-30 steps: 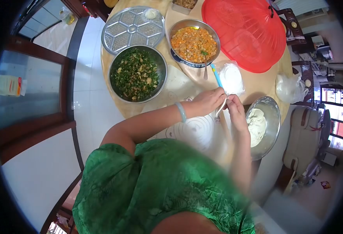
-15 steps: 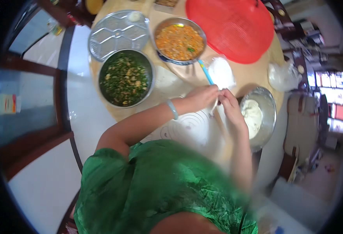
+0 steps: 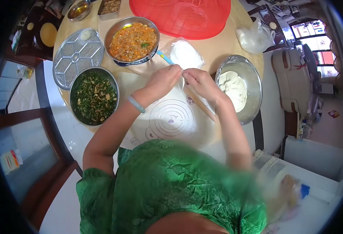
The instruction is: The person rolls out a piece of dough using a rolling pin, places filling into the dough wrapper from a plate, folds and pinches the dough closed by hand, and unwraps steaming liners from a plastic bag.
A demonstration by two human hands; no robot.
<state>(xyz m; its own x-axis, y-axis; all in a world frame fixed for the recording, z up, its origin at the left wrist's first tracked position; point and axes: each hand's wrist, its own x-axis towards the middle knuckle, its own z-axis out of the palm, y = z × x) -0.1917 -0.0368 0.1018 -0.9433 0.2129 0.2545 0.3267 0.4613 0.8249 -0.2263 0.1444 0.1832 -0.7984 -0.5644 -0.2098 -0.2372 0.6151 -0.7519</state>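
My left hand, with a pale bangle on its wrist, meets my right hand fingertip to fingertip above the mat. Both hands are closed in a pinch on a small pale piece of dough, mostly hidden by the fingers. Beneath them lies a white mat printed with circles. A wooden rolling pin rests slantwise on it below my right hand. To the right, a metal bowl holds a soft white mass of dough.
Beyond my hands are an open bag of white powder and a blue-handled utensil. A pan of orange filling, a bowl of green filling and a steamer rack stand left. A red mesh cover and plastic bag lie behind.
The head view has shifted, so the table things now appear further left. My hands stay together, pinching at the same spot over the mat.
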